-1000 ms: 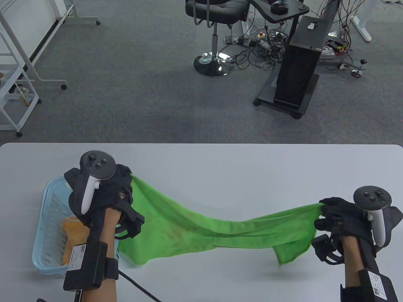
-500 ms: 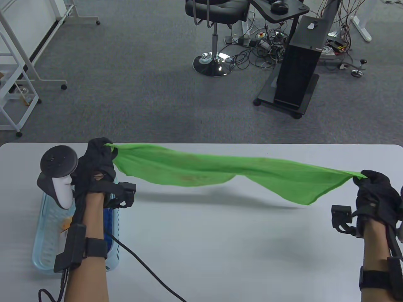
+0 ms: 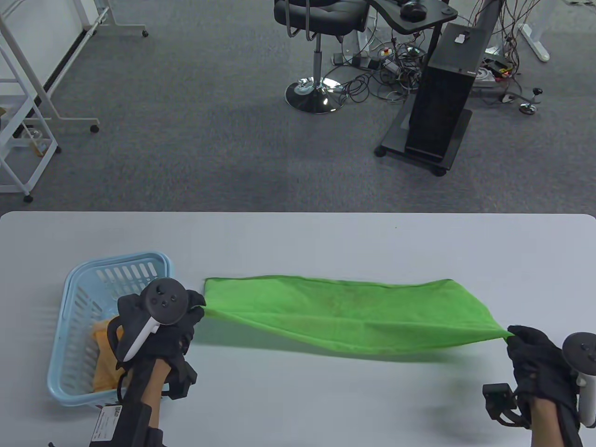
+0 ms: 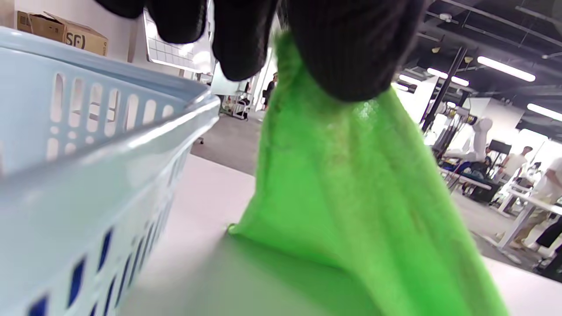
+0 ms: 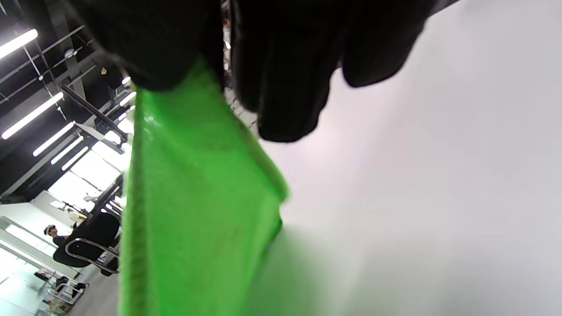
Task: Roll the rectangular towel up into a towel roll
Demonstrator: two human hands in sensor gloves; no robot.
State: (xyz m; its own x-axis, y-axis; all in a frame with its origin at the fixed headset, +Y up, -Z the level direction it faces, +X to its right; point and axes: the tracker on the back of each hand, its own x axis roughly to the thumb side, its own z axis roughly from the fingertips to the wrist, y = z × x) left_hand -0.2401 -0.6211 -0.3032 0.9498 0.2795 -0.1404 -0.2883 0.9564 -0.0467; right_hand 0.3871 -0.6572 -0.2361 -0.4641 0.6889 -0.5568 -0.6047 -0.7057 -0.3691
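Observation:
A bright green towel (image 3: 354, 312) is stretched left to right across the grey table (image 3: 298, 242); its far edge lies on the table and its near edge is lifted. My left hand (image 3: 193, 309) pinches the towel's near left corner beside the basket. My right hand (image 3: 514, 337) pinches the near right corner. In the left wrist view the gloved fingers (image 4: 342, 48) pinch green cloth (image 4: 351, 206) that hangs to the table. In the right wrist view the gloved fingers (image 5: 281, 66) pinch the towel (image 5: 189, 210) just above the table.
A light blue plastic basket (image 3: 88, 298) with an orange cloth (image 3: 104, 354) inside stands at the table's left, close to my left hand; its wall fills the left of the left wrist view (image 4: 88, 175). Beyond the table's far edge are carpet, an office chair (image 3: 321, 28) and a black stand (image 3: 442, 107).
Both hands have come back toward me and down with the towel. It was held up in the air, stretched over the table's far side; now its far edge lies flat on the table.

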